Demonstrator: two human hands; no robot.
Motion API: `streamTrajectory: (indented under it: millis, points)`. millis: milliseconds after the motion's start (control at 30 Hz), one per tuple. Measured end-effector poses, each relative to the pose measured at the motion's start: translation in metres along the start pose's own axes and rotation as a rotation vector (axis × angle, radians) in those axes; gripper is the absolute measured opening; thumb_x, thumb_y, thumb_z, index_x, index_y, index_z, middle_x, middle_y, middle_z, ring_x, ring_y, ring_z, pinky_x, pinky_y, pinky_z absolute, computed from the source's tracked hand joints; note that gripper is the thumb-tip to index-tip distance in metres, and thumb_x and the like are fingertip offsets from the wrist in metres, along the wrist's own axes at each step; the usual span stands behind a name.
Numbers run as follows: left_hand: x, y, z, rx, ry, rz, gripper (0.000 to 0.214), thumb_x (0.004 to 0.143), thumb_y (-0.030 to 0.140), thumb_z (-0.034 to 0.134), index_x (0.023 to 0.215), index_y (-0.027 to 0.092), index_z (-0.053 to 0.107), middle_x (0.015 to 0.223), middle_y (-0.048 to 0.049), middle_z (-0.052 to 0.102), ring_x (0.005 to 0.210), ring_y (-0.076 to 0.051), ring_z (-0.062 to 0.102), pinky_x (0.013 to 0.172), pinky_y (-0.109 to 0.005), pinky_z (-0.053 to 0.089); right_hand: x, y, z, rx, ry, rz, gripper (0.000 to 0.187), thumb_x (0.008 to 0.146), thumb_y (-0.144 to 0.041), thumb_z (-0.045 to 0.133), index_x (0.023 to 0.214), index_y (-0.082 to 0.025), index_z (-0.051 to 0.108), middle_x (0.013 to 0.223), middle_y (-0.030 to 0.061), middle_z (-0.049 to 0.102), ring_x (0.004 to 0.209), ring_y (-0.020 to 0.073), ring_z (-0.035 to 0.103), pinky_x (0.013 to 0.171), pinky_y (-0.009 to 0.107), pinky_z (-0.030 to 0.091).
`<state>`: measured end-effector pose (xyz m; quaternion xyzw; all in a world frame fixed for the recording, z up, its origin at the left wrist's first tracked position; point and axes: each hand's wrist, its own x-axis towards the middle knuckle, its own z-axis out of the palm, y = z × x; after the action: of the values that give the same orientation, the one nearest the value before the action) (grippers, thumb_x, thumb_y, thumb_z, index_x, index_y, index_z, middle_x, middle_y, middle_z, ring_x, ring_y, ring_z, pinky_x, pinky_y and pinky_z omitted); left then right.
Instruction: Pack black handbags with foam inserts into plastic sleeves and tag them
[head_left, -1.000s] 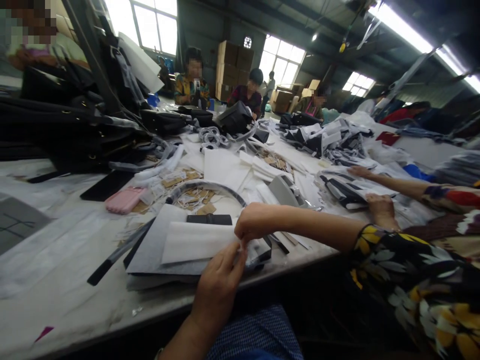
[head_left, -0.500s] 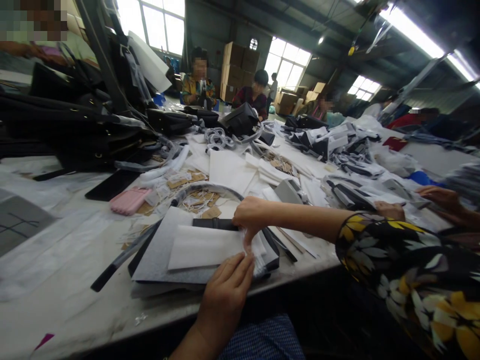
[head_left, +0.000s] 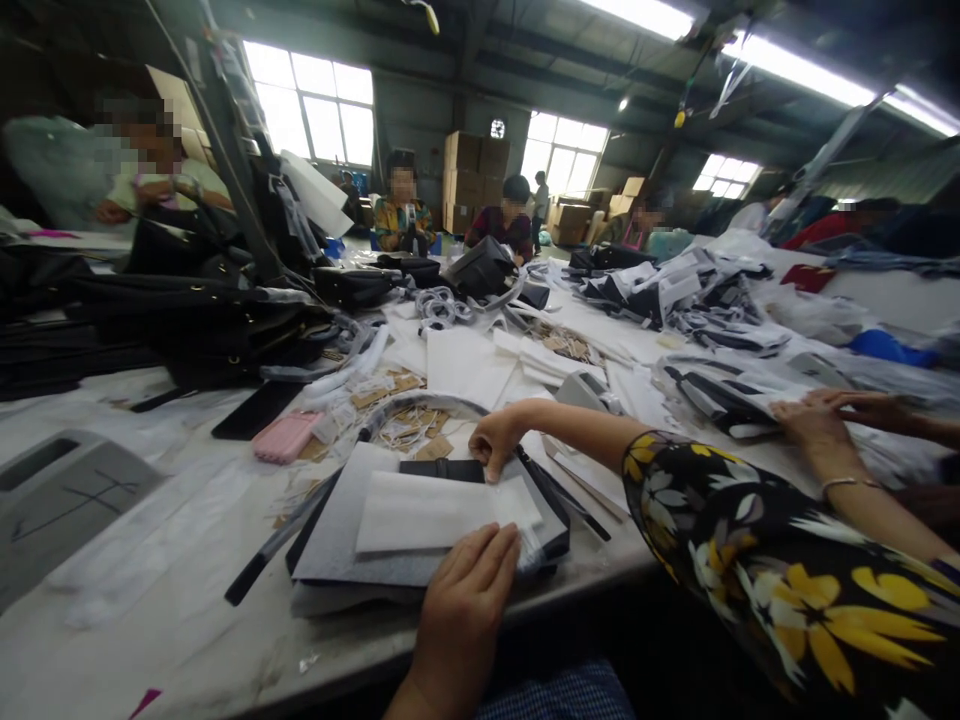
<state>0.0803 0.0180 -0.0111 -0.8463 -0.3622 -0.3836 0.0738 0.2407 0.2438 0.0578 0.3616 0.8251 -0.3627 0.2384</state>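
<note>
A black handbag point(head_left: 556, 536) lies flat at the table's front edge, mostly covered by a greyish-white sheet point(head_left: 330, 550). On top is a smaller white padding sheet point(head_left: 420, 512), with crinkled clear plastic point(head_left: 531, 550) at its right end. My left hand point(head_left: 469, 590) rests on the padding's lower right part, fingers extended together, its thumb hidden. From the right, my right hand point(head_left: 496, 440) reaches in with curled fingers and a downward thumb, beside a black strap point(head_left: 442, 469). What it pinches is hidden. A plastic-wrapped handle point(head_left: 420, 398) arches behind the bag.
Left are a pink case point(head_left: 286, 437), a dark flat object point(head_left: 255, 410) and a grey box point(head_left: 75, 500). Brown tags point(head_left: 420, 430) lie behind the bag. Black bags point(head_left: 202, 310) pile up at back left. A co-worker's hand point(head_left: 817, 425) touches wrapped pieces at right.
My right hand has lifted away from my left fingertips toward the strap, its thumb drawn back. My left hand stays on the padding. The view has shifted slightly.
</note>
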Motion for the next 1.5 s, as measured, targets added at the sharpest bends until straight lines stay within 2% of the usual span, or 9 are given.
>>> streamTrajectory:
  millis: [100,333,567,733,933,1167,1267,1333,1500]
  points:
    - [0.000,-0.001,0.001,0.007,-0.002,0.009,0.036,0.100,0.017,0.040,0.126,0.018,0.065,0.126,-0.0038,0.070,0.115,-0.021,0.065,0.096,-0.034,0.057,-0.006,0.003,-0.001,0.023,0.121,-0.025,0.045,0.057,-0.049,0.088,0.083,-0.015,0.072,0.069,-0.0042,0.068,0.064,0.0111,0.057,0.063,0.021,0.042]
    - [-0.006,0.000,0.010,0.007,0.023,0.006,0.037,0.100,0.018,0.041,0.130,0.019,0.062,0.130,-0.0036,0.068,0.118,-0.023,0.063,0.099,-0.036,0.055,-0.058,-0.004,0.026,-0.036,0.700,0.011,0.030,0.095,-0.034,0.055,0.109,-0.016,0.073,0.111,0.0109,0.074,0.104,0.0229,0.066,0.091,0.030,0.044]
    - [-0.003,-0.001,0.004,0.025,-0.026,0.025,0.036,0.098,0.014,0.046,0.129,0.018,0.064,0.128,-0.0064,0.069,0.116,-0.024,0.065,0.097,-0.037,0.057,-0.057,-0.018,0.066,-0.075,0.538,0.013,0.075,0.070,-0.055,0.081,0.134,-0.022,0.062,0.122,0.0096,0.071,0.109,0.0278,0.067,0.088,0.028,0.049]
    - [0.000,-0.001,0.000,0.011,-0.035,0.011,0.037,0.095,0.011,0.052,0.128,0.019,0.064,0.127,-0.0065,0.069,0.115,-0.025,0.065,0.096,-0.038,0.057,-0.048,-0.028,0.063,-0.038,0.657,0.079,0.029,0.092,-0.032,0.061,0.117,-0.020,0.073,0.112,0.0085,0.075,0.107,0.0245,0.069,0.091,0.029,0.049]
    - [0.002,0.002,-0.001,-0.053,-0.006,-0.019,0.037,0.094,0.011,0.053,0.129,0.018,0.063,0.125,-0.0087,0.070,0.116,-0.023,0.065,0.098,-0.038,0.056,-0.073,-0.058,0.129,-0.120,0.946,-0.130,0.036,0.101,-0.027,0.046,0.132,-0.021,0.062,0.135,0.0099,0.064,0.127,0.0239,0.057,0.117,0.045,0.029]
    - [0.029,-0.014,-0.071,-0.253,-0.273,0.106,0.027,0.096,0.019,0.054,0.121,0.019,0.066,0.121,-0.0065,0.072,0.109,-0.014,0.068,0.095,-0.024,0.054,-0.080,-0.049,0.169,-0.186,0.998,-0.247,0.048,0.101,-0.040,0.047,0.145,-0.021,0.050,0.148,0.0109,0.051,0.141,0.0262,0.043,0.120,0.047,0.027]
    - [0.043,-0.039,-0.103,0.041,-0.354,0.227,0.040,0.094,0.028,0.060,0.133,0.020,0.058,0.134,-0.0102,0.064,0.128,-0.024,0.057,0.111,-0.044,0.043,-0.077,-0.046,0.165,-0.212,1.016,-0.259,0.049,0.101,-0.041,0.049,0.145,-0.019,0.051,0.147,0.0126,0.051,0.140,0.0281,0.045,0.120,0.049,0.027]
    - [0.042,-0.060,-0.114,0.207,-0.439,0.259,0.052,0.090,0.032,0.066,0.138,0.018,0.053,0.142,-0.0136,0.057,0.136,-0.030,0.049,0.114,-0.051,0.037,-0.078,-0.046,0.161,-0.242,1.012,-0.262,0.048,0.101,-0.039,0.048,0.144,-0.017,0.051,0.147,0.0134,0.052,0.139,0.0283,0.046,0.120,0.050,0.027]
    - [0.000,-0.103,-0.111,0.299,-0.508,0.281,0.051,0.097,0.023,0.051,0.147,0.015,0.042,0.151,-0.0146,0.047,0.139,-0.026,0.045,0.112,-0.043,0.042,-0.095,-0.069,0.170,-0.234,1.128,-0.271,0.037,0.100,-0.035,0.051,0.130,-0.016,0.062,0.136,0.0152,0.062,0.128,0.0298,0.055,0.116,0.055,0.029]
